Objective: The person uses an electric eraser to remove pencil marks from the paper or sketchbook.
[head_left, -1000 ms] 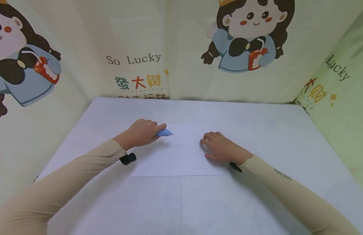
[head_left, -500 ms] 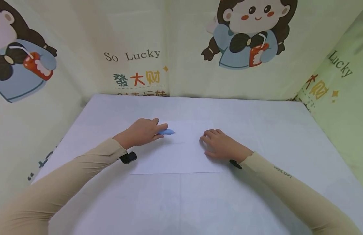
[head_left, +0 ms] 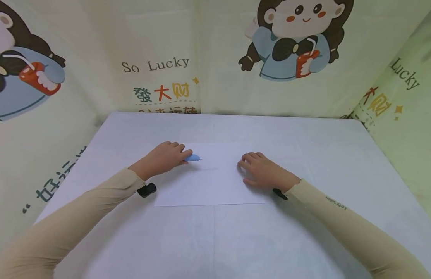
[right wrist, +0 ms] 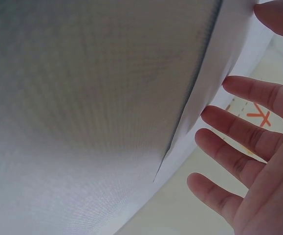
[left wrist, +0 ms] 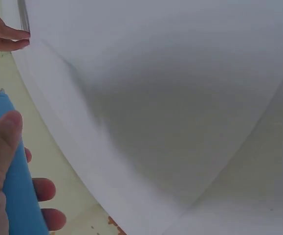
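The white-covered desk [head_left: 306,162] carries a white rectangular paper sheet [head_left: 215,182] at its centre. The right hand [head_left: 265,175] lies on the sheet's 3 o'clock edge, fingers relaxed and flat. The left hand [head_left: 163,159], at 9 o'clock, grips a light-blue plastic pen [head_left: 193,157], tip on the paper. If the flat hand eases, the sheet could slide and smear the stroke.

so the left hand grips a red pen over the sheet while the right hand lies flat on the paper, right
Not quite: the pen is blue, not red, as the head view shows. The rest holds: the left hand grips it over the white sheet, and the right hand lies flat on the paper.
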Motion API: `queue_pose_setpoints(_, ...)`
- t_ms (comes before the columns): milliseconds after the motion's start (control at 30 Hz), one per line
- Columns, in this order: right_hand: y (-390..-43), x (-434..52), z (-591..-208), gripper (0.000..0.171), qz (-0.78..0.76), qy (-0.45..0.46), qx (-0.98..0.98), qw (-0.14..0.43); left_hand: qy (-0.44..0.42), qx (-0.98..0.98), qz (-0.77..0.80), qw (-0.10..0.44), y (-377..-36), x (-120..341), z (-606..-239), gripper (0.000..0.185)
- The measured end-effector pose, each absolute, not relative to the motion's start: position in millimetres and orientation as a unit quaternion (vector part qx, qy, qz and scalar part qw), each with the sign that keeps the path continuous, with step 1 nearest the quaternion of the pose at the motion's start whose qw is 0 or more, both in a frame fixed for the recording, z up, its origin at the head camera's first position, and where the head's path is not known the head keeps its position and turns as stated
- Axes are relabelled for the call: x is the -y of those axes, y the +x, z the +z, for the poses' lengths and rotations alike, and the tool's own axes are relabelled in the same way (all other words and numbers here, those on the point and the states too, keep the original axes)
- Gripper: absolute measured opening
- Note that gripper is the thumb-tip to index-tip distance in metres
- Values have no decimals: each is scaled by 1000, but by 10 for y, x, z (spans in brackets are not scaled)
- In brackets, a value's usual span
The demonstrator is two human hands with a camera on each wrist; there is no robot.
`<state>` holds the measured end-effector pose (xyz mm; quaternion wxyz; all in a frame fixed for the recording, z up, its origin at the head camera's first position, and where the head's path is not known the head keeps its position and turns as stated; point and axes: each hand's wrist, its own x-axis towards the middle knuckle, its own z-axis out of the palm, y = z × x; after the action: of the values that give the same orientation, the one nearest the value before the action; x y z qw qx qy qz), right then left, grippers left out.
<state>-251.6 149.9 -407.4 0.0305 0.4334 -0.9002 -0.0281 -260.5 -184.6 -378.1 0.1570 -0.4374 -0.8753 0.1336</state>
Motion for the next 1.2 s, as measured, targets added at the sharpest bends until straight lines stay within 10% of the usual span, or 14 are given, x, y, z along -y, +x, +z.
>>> queue_pose_setpoints(1200, -2553, -1514, -4120, 42, -20, 440, 897, 47, -466, 863, 78, 179, -2615, 2042, -3982, 20)
